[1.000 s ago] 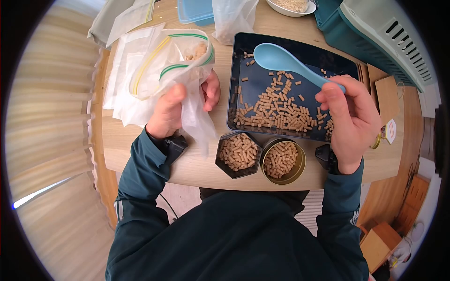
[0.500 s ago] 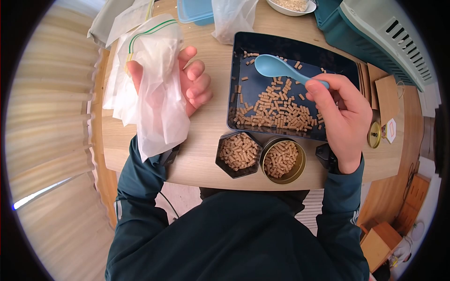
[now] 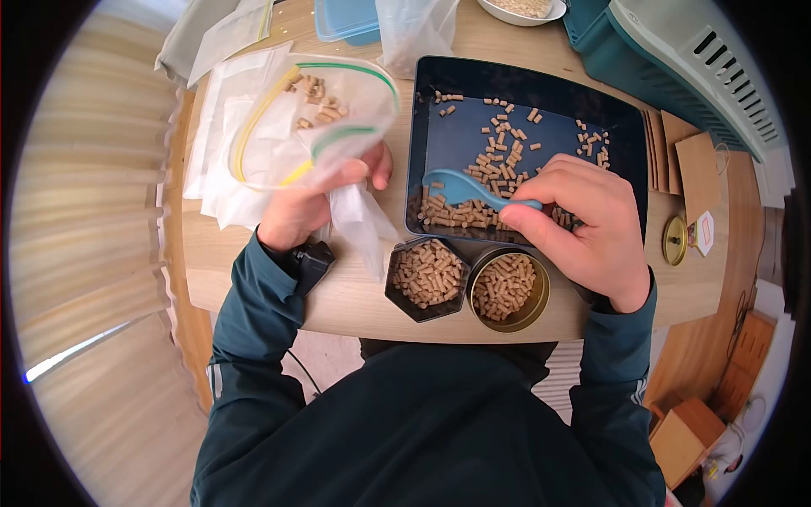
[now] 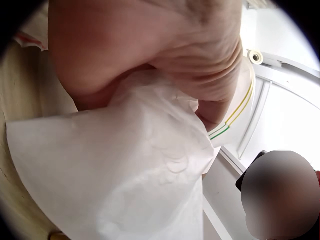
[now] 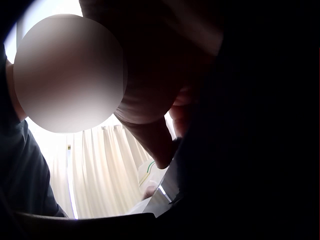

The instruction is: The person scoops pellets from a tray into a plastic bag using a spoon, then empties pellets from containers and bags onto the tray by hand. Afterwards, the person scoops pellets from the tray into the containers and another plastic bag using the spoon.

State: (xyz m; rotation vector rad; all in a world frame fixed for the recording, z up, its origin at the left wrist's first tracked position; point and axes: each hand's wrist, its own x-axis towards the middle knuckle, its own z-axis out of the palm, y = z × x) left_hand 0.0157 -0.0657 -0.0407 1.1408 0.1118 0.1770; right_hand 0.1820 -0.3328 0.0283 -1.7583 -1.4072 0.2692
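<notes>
In the head view my left hand (image 3: 296,213) grips a translucent zip bag (image 3: 359,93) with green and yellow seal strips. Its mouth gapes, and several tan pellets (image 3: 314,100) lie inside. The left wrist view has the bag's pale side (image 4: 140,170) bunched under the curled fingers. My right hand (image 3: 583,221) pinches a blue spoon (image 3: 456,186) by its handle. The spoon's bowl is down among pellets (image 3: 498,159) in the dark blue tray (image 3: 541,81). The right wrist view is mostly dark.
Close in front of the tray stand a black hexagonal container (image 3: 394,287) and a round gold tin (image 3: 545,304), both holding pellets. Flat white bags (image 3: 218,139) lie at left. A blue lidded box (image 3: 346,21), plastic bag (image 3: 414,34) and teal-and-grey carrier (image 3: 676,68) stand behind.
My right hand has lowered the spoon from above the tray into the pellets, toward the near left. My left hand has turned the bag, so its mouth again faces up with pellets in view.
</notes>
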